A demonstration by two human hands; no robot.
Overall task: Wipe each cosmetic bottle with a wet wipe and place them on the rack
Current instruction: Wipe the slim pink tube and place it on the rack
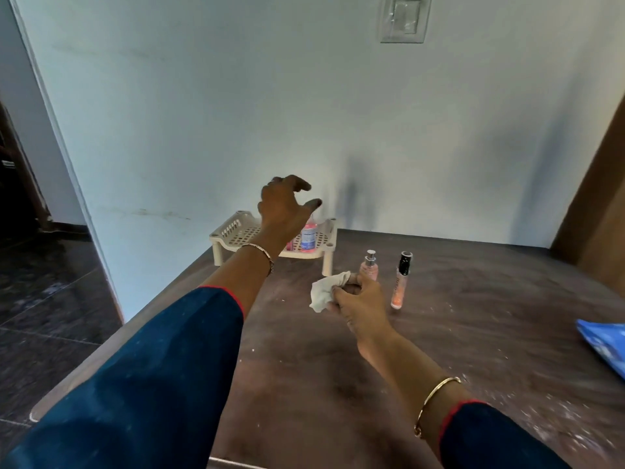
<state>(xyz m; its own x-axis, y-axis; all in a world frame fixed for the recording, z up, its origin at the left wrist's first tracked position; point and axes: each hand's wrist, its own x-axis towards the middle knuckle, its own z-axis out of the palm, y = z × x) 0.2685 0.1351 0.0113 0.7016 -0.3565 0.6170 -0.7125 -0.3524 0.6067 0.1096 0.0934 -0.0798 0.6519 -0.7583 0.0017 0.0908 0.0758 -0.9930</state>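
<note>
A cream plastic rack [233, 231] stands at the back of the dark wooden table, against the wall. A pink bottle with a blue label [308, 235] stands on the rack. My left hand [285, 211] hovers above the rack, just left of that bottle, fingers spread and holding nothing. My right hand [358, 301] pinches a crumpled white wet wipe [326, 291] low over the table. Just behind it stands a small pink spray bottle [369, 265]. A slim tube with a black cap [400, 280] stands to its right.
A blue packet [605, 343] lies at the table's right edge. A brown wooden panel [595, 211] rises at the back right. The table's left edge [111, 336] drops to a dark tiled floor. White specks dot the tabletop.
</note>
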